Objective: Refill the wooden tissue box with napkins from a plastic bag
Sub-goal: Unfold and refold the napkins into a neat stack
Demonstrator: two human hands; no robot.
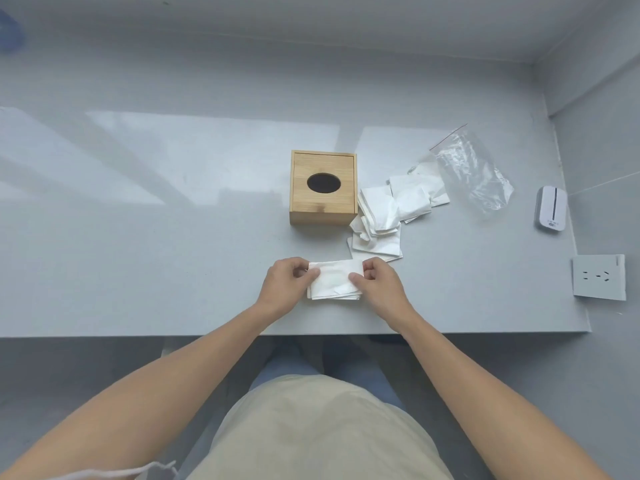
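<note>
Two hands hold a small stack of napkins in front of the wooden tissue box.

The left hand and the right hand each pinch one end of the folded napkin stack, which lies on the grey table, on the near side of the wooden tissue box. The box stands upright, its oval opening on top. Just to the right of the box lie loose napkins, some crumpled. Further right of the box is the clear plastic bag, lying flat.
</note>
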